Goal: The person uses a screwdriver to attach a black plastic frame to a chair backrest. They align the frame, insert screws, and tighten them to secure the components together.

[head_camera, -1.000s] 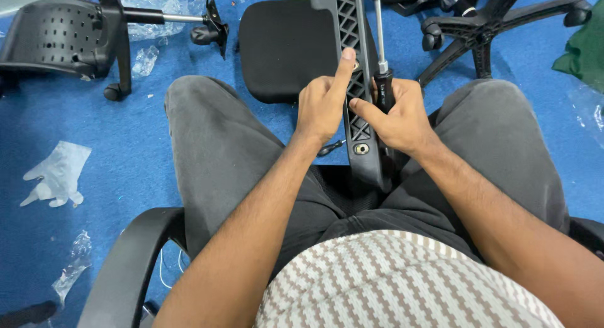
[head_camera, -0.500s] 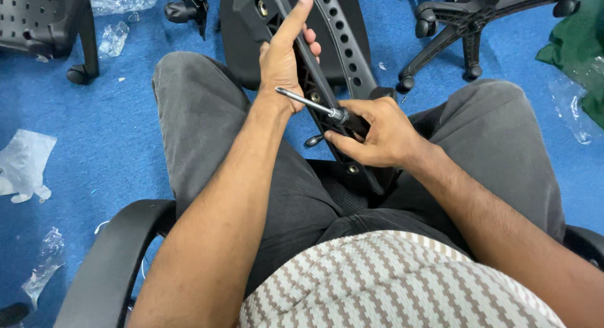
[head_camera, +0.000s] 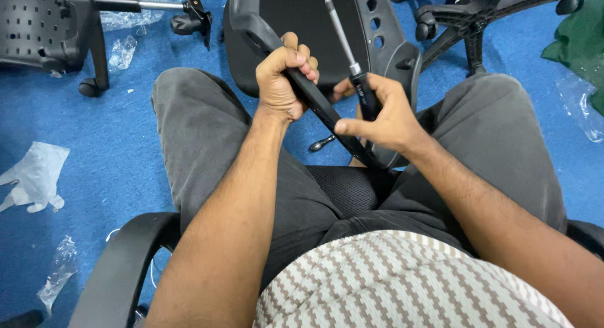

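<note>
A seated person looks down at their own lap: a patterned white-and-tan shirt (head_camera: 402,284) nearest, grey trousers (head_camera: 207,145) over both thighs, and the curved black armrest (head_camera: 119,265) of the chair they sit in at lower left.

Between the knees, the left hand (head_camera: 283,76) is closed fully around a long black bar (head_camera: 327,111) that slants from upper left down toward the lap; it is part of a black plastic chair back (head_camera: 377,45) resting against the legs. The right hand (head_camera: 384,114) is wrapped around the dark handle of a screwdriver (head_camera: 358,82), its metal shaft pointing up and away. A small black bolt (head_camera: 321,143) shows just below the bar.

The chair back looks stiff, bulky and fairly light, likely awkward to steady; the bar seems the natural place to grasp it. The screwdriver looks rigid, with a handle thick enough for a firm fist.

Further off, on the blue carpet (head_camera: 126,158), lie scraps of clear plastic wrap (head_camera: 34,177), a perforated black seat part (head_camera: 38,19) at upper left, and a wheeled star base (head_camera: 478,13) at upper right.
</note>
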